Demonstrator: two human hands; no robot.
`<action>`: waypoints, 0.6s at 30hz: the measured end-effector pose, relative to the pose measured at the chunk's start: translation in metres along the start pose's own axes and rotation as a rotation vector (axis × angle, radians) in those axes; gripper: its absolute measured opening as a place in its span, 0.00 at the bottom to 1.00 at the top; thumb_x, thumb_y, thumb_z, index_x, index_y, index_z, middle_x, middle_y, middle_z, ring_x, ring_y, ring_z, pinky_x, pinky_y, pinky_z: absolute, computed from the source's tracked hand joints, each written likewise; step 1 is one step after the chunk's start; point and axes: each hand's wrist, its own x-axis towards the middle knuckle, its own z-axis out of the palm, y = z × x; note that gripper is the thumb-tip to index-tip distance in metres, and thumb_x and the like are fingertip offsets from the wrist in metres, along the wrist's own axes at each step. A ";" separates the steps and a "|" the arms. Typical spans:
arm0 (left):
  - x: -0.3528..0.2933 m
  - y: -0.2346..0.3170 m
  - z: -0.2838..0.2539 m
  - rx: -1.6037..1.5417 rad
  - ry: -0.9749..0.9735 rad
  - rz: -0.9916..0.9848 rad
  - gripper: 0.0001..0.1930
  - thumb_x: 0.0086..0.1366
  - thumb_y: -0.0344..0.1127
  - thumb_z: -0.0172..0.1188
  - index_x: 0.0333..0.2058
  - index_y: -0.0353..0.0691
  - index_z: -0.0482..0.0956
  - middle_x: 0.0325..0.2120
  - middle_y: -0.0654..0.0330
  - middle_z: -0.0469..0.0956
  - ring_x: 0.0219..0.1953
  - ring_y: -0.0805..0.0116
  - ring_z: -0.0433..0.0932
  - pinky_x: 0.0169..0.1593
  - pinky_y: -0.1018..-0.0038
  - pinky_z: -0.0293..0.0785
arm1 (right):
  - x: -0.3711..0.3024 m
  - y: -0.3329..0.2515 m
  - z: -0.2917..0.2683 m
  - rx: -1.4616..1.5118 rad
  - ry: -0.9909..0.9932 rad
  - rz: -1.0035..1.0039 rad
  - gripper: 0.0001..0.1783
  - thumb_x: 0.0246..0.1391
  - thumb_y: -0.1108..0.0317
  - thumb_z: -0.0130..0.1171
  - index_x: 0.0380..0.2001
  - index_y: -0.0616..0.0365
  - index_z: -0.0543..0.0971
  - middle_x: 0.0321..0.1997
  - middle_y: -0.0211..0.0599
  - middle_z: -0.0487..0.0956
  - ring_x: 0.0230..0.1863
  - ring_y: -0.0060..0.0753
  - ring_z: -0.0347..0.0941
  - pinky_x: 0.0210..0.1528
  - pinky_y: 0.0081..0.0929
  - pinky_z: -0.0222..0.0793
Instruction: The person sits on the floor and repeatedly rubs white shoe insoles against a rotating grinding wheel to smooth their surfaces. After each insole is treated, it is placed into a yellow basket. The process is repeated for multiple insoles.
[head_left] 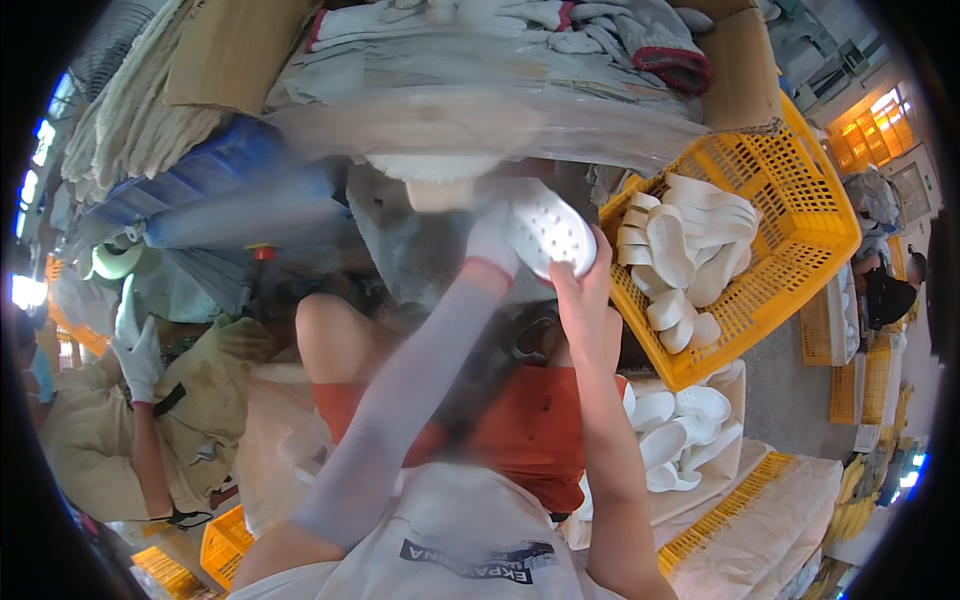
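Note:
A white clog point(552, 232) with round holes is held up in front of me, near the middle of the view. My left hand point(492, 240), in a white glove with a pale sleeve above it, grips its left end; the fingers are partly hidden behind the shoe. At its lower right edge, my bare right hand point(582, 280) pinches it with the thumb on the holed face. Just beyond my left hand is a blurred whitish round part point(440, 165), maybe a buffing wheel; whether the clog touches it I cannot tell.
To the right stands a yellow plastic crate point(745, 330) with several cream clogs point(690, 240). More white clogs point(680, 435) lie on a sack by my right arm. Ahead, a cardboard box point(235, 55) holds work gloves point(660, 45). At left sits a co-worker with a gloved hand point(137, 360) raised.

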 end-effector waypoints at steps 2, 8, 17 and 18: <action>0.037 -0.013 -0.023 0.299 -0.136 0.162 0.23 0.81 0.44 0.43 0.66 0.38 0.69 0.62 0.52 0.75 0.63 0.57 0.74 0.68 0.61 0.69 | 0.019 0.011 0.031 0.075 0.072 -0.105 0.41 0.57 0.68 0.61 0.71 0.72 0.60 0.62 0.54 0.76 0.62 0.44 0.76 0.58 0.36 0.76; 0.076 0.000 -0.102 0.908 -0.242 0.191 0.23 0.80 0.49 0.46 0.60 0.38 0.76 0.49 0.51 0.83 0.52 0.53 0.81 0.58 0.59 0.75 | 0.050 0.004 0.059 -0.058 -0.001 -0.116 0.34 0.55 0.71 0.62 0.63 0.76 0.69 0.49 0.48 0.80 0.38 0.36 0.84 0.36 0.29 0.88; -0.022 0.067 -0.057 1.147 0.007 0.077 0.21 0.71 0.51 0.59 0.49 0.39 0.86 0.41 0.52 0.86 0.40 0.60 0.84 0.45 0.64 0.76 | 0.090 0.004 0.087 -0.293 -0.093 0.067 0.31 0.53 0.61 0.63 0.57 0.69 0.76 0.39 0.46 0.82 0.42 0.43 0.82 0.50 0.38 0.77; -0.023 0.061 -0.048 0.974 0.012 0.101 0.22 0.71 0.51 0.59 0.47 0.37 0.86 0.40 0.53 0.86 0.40 0.62 0.84 0.44 0.65 0.76 | 0.086 0.002 0.082 -0.254 -0.127 0.028 0.33 0.53 0.61 0.63 0.59 0.68 0.74 0.40 0.46 0.82 0.44 0.44 0.82 0.53 0.38 0.75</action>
